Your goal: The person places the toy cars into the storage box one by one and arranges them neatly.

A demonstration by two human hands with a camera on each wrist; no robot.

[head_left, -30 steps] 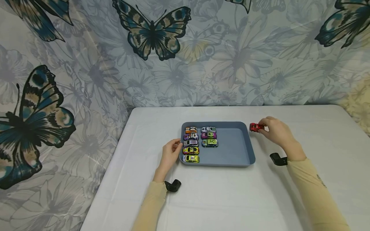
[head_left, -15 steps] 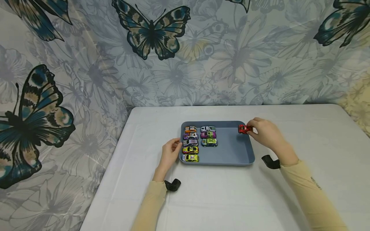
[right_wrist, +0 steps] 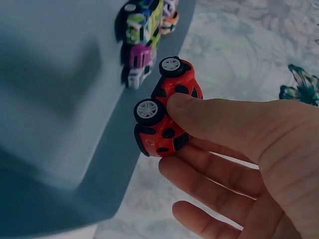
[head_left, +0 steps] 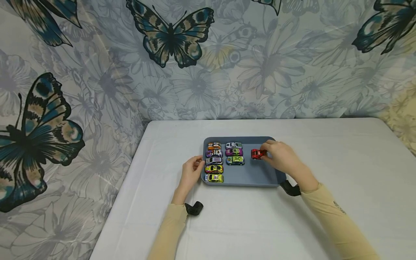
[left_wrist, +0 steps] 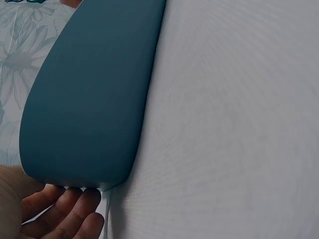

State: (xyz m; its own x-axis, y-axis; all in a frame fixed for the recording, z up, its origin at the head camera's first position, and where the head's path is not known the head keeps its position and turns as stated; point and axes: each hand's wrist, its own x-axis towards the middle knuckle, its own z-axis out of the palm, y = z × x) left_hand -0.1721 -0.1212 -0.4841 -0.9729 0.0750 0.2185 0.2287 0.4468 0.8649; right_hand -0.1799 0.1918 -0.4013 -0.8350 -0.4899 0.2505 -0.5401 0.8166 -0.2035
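Note:
My right hand pinches a red toy car between thumb and fingers, over the right half of a blue-grey tray. In the right wrist view the black spots and white-hubbed wheels of that car face the camera. At the tray's left end, my left hand grips the rim; the left wrist view has its fingers against the outer wall. Inside the tray, several toy cars form a left column, with a yellow toy car at the front. A shorter second column ends with a green toy car.
White cloth covers the table around the tray. Behind it hangs a fabric backdrop printed with butterflies and flowers. Each wrist carries a black camera mount, the left one near the tray's front left corner.
My right hand has carried the red toy car leftward, from beyond the tray's right edge to above its right half. My left hand has stayed at the left rim.

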